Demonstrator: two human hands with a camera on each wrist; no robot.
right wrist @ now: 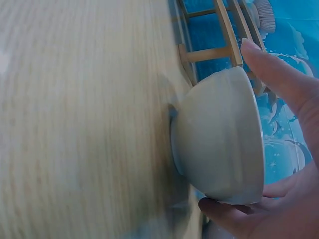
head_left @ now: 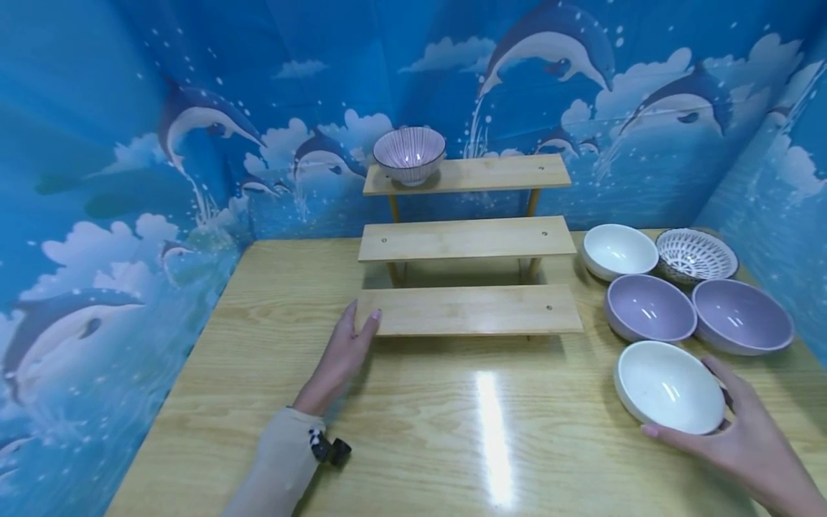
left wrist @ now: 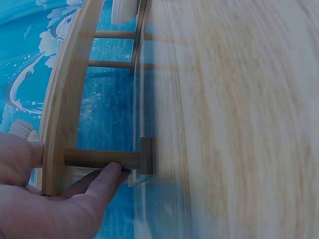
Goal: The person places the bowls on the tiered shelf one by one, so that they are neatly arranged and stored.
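A three-tier wooden display rack [head_left: 468, 310] stands mid-table. My left hand [head_left: 337, 362] grips the left end of its lowest board; in the left wrist view the fingers [left wrist: 102, 186] reach under the board beside a round wooden leg [left wrist: 102, 158]. At the right front, my right hand [head_left: 752, 438] holds a plain white bowl [head_left: 668, 388] by its rim and side. The right wrist view has this bowl [right wrist: 219, 134] upright, its foot close to the tabletop, between thumb and fingers. On the rack's top board sits a purple-striped bowl [head_left: 410, 154], toward the left end.
Behind the held bowl are two purple bowls [head_left: 649, 309], another white bowl [head_left: 619, 251] and a black-and-white patterned bowl [head_left: 696, 255], grouped close together right of the rack. A blue dolphin-print backdrop [head_left: 400, 64] walls in the wooden table [head_left: 413, 431] at the back and sides.
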